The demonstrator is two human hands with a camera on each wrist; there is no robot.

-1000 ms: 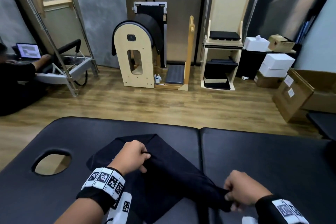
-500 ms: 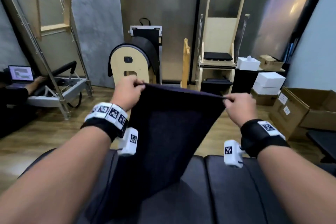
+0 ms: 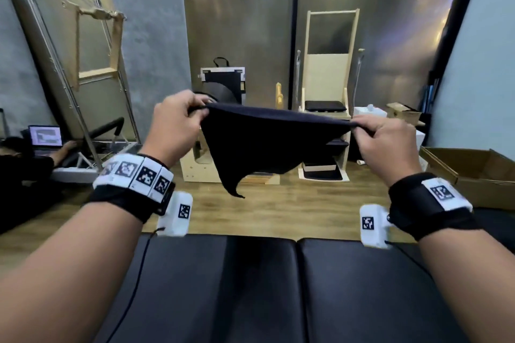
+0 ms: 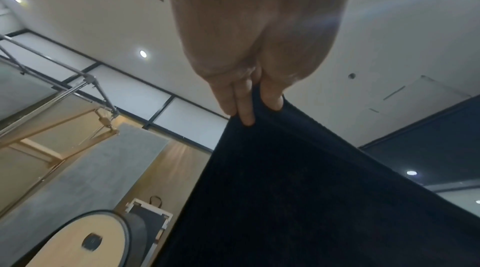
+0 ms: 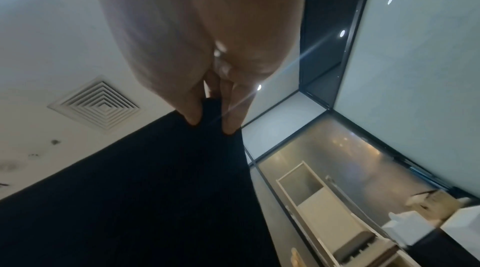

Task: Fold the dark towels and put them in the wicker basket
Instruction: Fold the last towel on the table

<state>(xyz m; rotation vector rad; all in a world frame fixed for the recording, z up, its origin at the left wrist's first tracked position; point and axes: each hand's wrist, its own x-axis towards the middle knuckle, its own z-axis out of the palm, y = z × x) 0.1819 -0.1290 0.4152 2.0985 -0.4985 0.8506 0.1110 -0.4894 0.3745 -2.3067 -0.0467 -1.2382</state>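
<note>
From the head view, the dark towel (image 3: 267, 142) is hanging in the air above and beyond the padded desk (image 3: 278, 287), clear of its surface. Its top edge is running level from side to side, stretched between the two hands, and the rest is drooping to a point on the left side. The left hand (image 3: 174, 127) is pinching the left corner; the right hand (image 3: 384, 142) is pinching the right corner. Both arms are reaching forward and raised to about the same height, so neither is nearer the cloth. The wicker basket is not showing. Judging by this, the next move is bringing the cloth down onto the desk or bringing the corners together.

From the left wrist, the left hand's fingers (image 4: 245, 107) are clamping the towel's edge against the thumb, the cloth falling away below.

From the right wrist, the right hand's fingers (image 5: 193, 111) are gripping the opposite corner likewise.
</note>
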